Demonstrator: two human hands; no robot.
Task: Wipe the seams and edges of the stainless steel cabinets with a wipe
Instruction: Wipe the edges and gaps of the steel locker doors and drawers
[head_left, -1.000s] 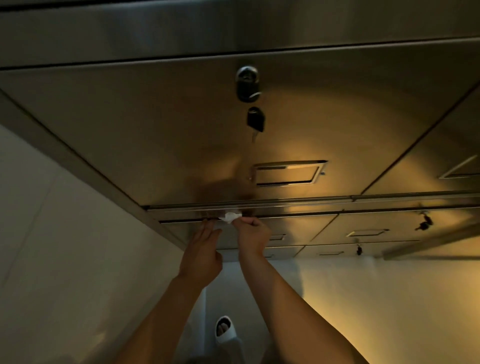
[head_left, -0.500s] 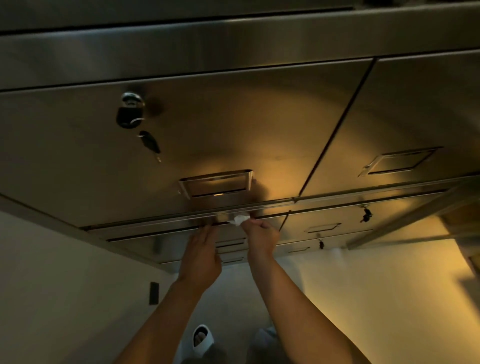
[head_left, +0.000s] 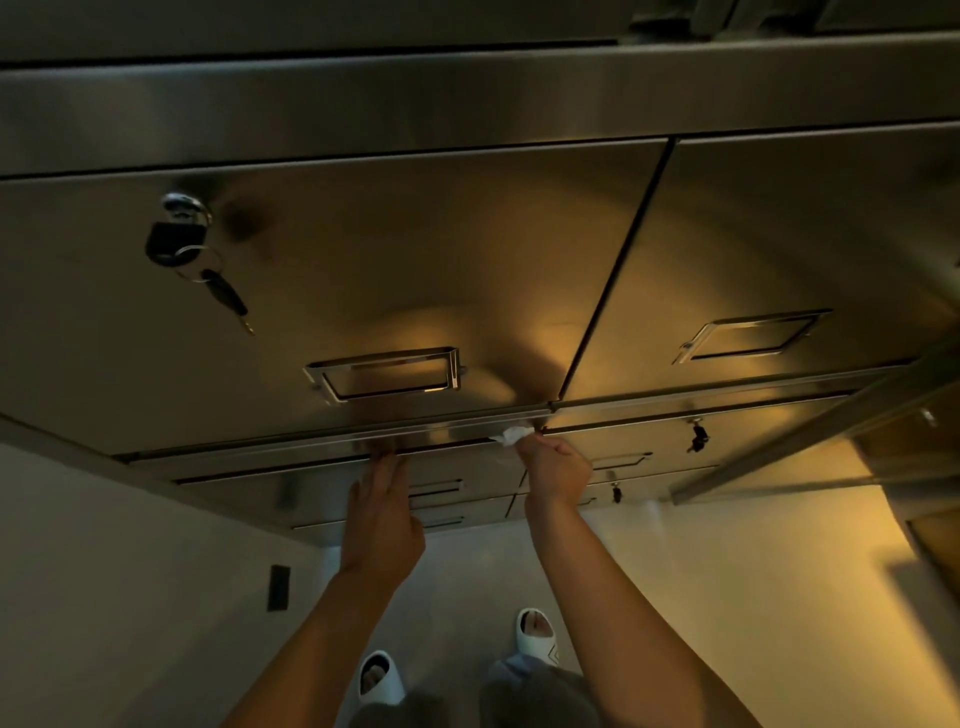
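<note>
Scanning from the left, a padlock (head_left: 174, 236) with keys (head_left: 226, 299) hangs on the upper-left door of the stainless steel cabinets (head_left: 467, 249). A recessed handle (head_left: 384, 374) sits lower on the same door.

Below the handle, the left hand (head_left: 382, 512) reaches up with fingers straight and together, fingertips touching the horizontal seam (head_left: 311, 452) between the upper and lower doors. It holds nothing and appears to serve as a brace.

Further right, the right hand (head_left: 555, 470) is curled into a fist around the wipe (head_left: 511, 435). The white wipe protrudes above the knuckles and presses on the horizontal seam, just beside its junction with the vertical seam (head_left: 613, 270) dividing the two upper doors.

Right of that junction, a second handle (head_left: 753, 338) and small keys (head_left: 696, 436) in the lower doors are visible.

Probable faults from here:
- Only a small part of the wipe is exposed; it may bunch or slip into the fist, so that knuckles rub the steel instead.
- Crossing the junction may snag the wipe on the door corner.
- Continued travel rightward may catch the hanging keys.
- Bare fingertips may leave marks on wiped metal.
</note>
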